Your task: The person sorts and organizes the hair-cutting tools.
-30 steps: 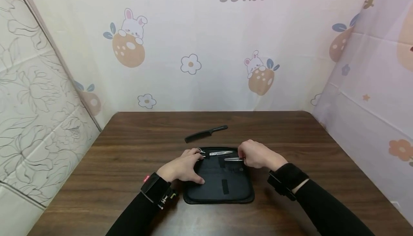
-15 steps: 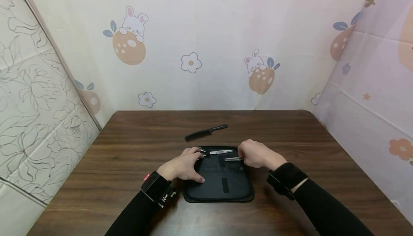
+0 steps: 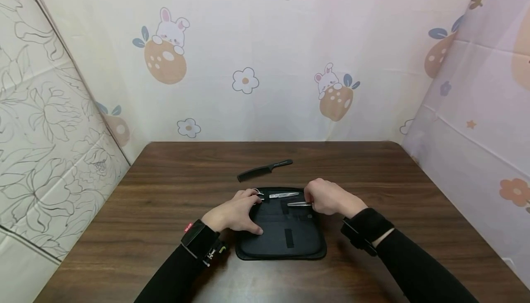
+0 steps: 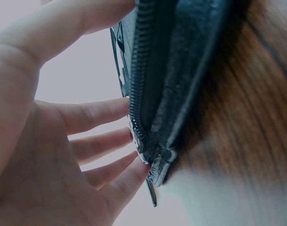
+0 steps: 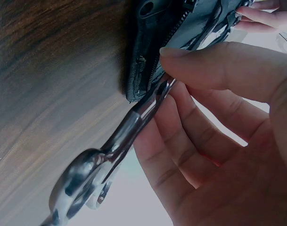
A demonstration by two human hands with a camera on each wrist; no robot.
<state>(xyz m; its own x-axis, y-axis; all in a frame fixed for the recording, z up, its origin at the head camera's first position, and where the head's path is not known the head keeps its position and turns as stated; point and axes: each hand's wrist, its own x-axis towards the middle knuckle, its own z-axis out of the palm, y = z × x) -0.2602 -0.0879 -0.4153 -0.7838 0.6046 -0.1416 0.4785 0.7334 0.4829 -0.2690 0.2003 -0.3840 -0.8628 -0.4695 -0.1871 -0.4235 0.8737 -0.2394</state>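
Note:
A black zip case (image 3: 304,243) lies open on the brown table (image 3: 165,192). My left hand (image 3: 233,213) rests flat on its left side, and the straight fingers (image 4: 101,113) touch the zipper edge (image 4: 143,94). My right hand (image 3: 327,197) is at the case's upper right and pinches a pair of steel scissors (image 5: 129,127) by the shank between thumb and fingers. The blade (image 3: 299,204) points left over the case, and the handle rings (image 5: 82,183) hang off the case's edge. A second pair of scissors (image 3: 283,195) lies along the top of the case.
A black comb (image 3: 264,170) lies on the table just behind the case. Patterned cloth walls stand close behind and on both sides. Bare table surface stretches left, right and in front of the case.

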